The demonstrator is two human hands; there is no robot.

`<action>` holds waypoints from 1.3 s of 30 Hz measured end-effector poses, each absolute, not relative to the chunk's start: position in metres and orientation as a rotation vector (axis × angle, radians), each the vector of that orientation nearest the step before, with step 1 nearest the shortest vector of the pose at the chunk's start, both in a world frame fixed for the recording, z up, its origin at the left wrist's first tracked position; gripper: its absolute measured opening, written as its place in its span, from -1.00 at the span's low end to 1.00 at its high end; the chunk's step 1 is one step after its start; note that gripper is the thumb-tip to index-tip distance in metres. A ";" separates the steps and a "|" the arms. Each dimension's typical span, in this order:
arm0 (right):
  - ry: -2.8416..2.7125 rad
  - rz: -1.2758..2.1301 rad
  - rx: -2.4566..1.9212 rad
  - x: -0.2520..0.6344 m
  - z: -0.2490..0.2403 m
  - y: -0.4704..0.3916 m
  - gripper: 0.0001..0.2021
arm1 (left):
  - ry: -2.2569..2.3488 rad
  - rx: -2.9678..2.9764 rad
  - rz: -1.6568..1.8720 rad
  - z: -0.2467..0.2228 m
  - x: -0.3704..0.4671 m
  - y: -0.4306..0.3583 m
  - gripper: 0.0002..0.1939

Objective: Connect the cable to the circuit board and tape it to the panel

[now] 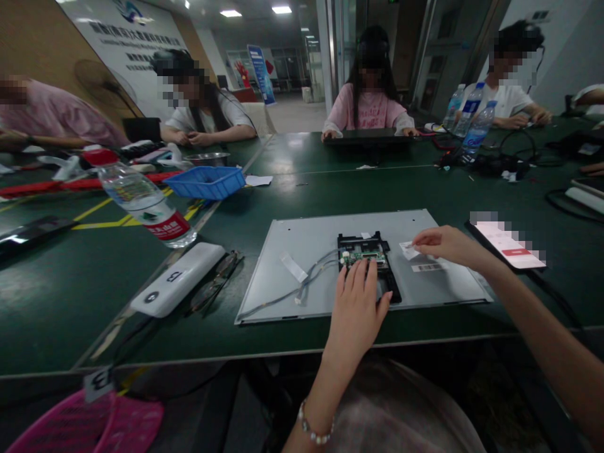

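Note:
A grey metal panel (311, 236) lies on the green table. On it sits a black frame (394, 286) with a green circuit board (361, 257), from which grey cables (278, 297) run left. My left hand (356, 302) rests on the board and frame, palm down, fingers apart, holding nothing. My right hand (441, 245) is over the panel's right part, thumb and fingers pinched on a small white label (408, 250). A barcode sticker (427, 268) is just below that hand. A clear tape strip (293, 267) lies left of the frame.
Left of the panel are glasses (214, 283), a white power bank (179, 280), a water bottle (141, 204) and a blue tray (207, 182). A lit phone (507, 244) lies at the right. Several people sit around the table (302, 195). A pink basket (94, 425) stands below the edge.

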State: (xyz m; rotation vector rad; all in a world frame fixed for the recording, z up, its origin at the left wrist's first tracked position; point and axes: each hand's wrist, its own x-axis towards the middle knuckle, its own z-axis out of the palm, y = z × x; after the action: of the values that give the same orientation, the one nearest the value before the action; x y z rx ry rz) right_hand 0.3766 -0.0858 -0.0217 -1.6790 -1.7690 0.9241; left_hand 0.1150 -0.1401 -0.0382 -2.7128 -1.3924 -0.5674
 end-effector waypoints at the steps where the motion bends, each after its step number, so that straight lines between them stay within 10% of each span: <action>1: -1.692 0.999 -1.636 0.372 -0.024 -0.089 -0.76 | -1.389 -2.713 -0.565 -0.038 0.115 -0.140 -0.47; 39: -1.987 0.361 -1.484 0.322 -0.045 -0.126 -0.77 | -1.362 -2.662 -0.623 -0.038 0.145 -0.137 -0.63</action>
State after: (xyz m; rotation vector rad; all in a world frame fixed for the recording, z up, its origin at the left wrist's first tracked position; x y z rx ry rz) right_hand 0.3221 -0.1256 -0.0449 -1.4838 -1.9872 0.3615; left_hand 0.1453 -0.1369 -0.0380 -2.6624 -1.3619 -0.6227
